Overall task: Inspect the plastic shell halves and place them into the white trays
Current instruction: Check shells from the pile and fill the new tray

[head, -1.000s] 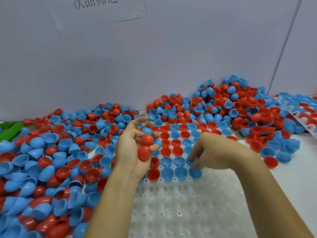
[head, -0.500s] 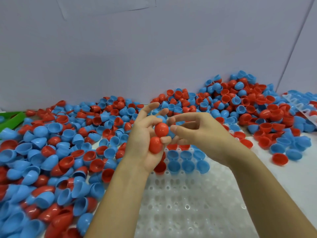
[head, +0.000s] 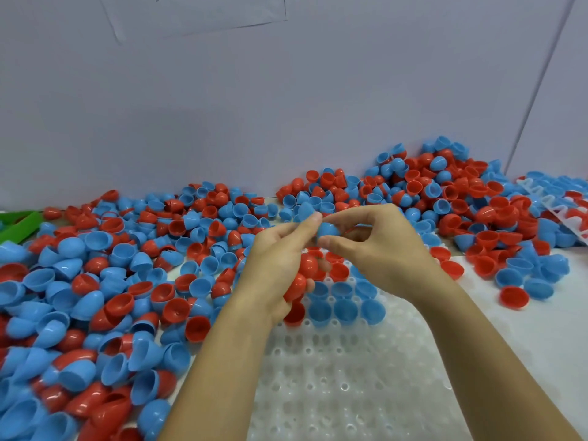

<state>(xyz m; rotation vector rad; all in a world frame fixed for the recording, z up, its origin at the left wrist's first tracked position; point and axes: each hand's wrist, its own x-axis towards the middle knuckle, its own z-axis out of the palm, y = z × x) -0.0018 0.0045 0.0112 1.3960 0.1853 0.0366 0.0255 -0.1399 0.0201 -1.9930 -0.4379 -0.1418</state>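
Note:
My left hand [head: 273, 265] cups two red shell halves [head: 300, 278] in its palm above the white tray [head: 343, 377]. Its fingertips meet my right hand [head: 375, 249] at a blue shell half [head: 327, 230], which my right thumb and fingers pinch. Both hands hover over the tray's far rows, where several blue and red halves [head: 345, 308] sit in the pockets. The tray's near pockets hold nothing.
Loose blue and red shell halves lie heaped to the left [head: 95, 297] and along the back wall to the right [head: 461, 198]. A second white tray [head: 569, 218] with halves in it lies at the far right. A green object [head: 19, 224] sits at the left edge.
My right hand rose from the tray to my left hand and now pinches a blue half there. The red halves stay in my left palm.

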